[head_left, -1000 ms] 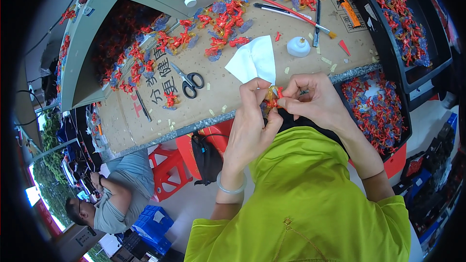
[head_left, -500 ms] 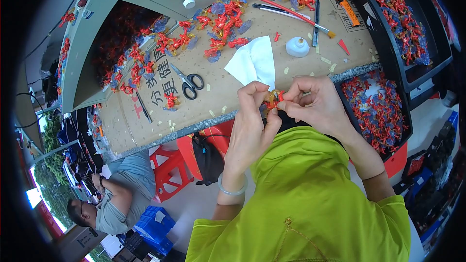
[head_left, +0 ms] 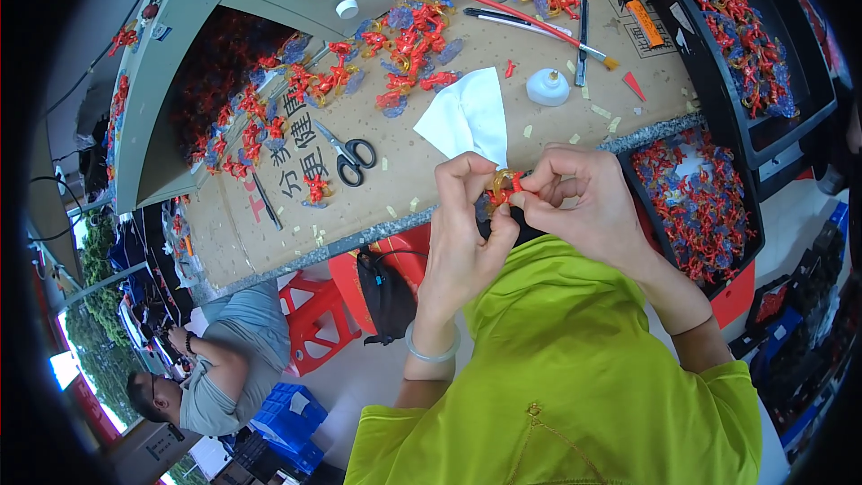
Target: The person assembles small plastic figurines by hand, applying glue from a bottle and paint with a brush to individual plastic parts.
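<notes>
Between both hands, over the front edge of the table, is a small red and yellow plastic figurine [head_left: 503,189]. My left hand [head_left: 465,216] pinches its left side between thumb and fingers. From the other side, the thumb and forefinger of my right hand [head_left: 579,198] close on its red part. The fingertips cover much of the figurine. Just behind my left fingers lies a white cloth or paper sheet [head_left: 469,117]. A small white squeeze bottle [head_left: 548,87] stands farther back, and black-handled scissors [head_left: 350,158] lie to the left.
Piles of similar figurines [head_left: 415,40] cover the back of the table. A grey-green machine housing [head_left: 153,117] with coloured buttons stands left. Black trays [head_left: 759,216] of figurines are at right. A long red brush [head_left: 539,22] lies behind. Another person [head_left: 229,368] sits at lower left.
The figurine has turned slightly between my fingers, showing more yellow. My hands otherwise stay in nearly the same place, both still pinching it.
</notes>
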Tool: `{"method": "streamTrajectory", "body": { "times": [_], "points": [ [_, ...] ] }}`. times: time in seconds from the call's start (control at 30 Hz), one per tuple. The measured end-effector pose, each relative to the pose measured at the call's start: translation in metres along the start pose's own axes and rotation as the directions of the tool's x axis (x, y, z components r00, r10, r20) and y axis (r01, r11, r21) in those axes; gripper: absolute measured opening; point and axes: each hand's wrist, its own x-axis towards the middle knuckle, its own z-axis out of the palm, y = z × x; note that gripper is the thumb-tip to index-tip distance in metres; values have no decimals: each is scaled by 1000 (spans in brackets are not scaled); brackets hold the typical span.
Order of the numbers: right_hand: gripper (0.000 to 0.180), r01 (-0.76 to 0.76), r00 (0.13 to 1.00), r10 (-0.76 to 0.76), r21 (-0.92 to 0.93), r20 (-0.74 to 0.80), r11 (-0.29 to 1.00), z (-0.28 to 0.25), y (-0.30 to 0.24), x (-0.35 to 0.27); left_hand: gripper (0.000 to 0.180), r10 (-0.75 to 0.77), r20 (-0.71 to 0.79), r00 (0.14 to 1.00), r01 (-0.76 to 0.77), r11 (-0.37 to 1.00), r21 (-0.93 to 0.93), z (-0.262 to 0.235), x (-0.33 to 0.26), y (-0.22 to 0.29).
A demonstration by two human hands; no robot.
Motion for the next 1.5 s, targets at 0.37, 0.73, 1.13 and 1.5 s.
{"method": "streamTrajectory", "body": {
  "times": [0.37,0.73,1.13,1.5],
  "points": [
    [14,49,998,-50,-41,-36,998,-1,-2,-3,39,-58,16,998,59,995,-81,3,0,6],
    [15,-29,999,29,-12,-22,1000,-4,10,0,38,-197,95,976,215,946,-243,6,1,-7],
    [14,-70,998,70,-12,-9,997,-4,5,0,41,-119,41,992,124,979,-164,8,1,-15],
    [14,-79,997,79,-20,12,997,-5,4,0,38,-203,92,975,219,949,-227,5,-2,-6]
  ]
}}
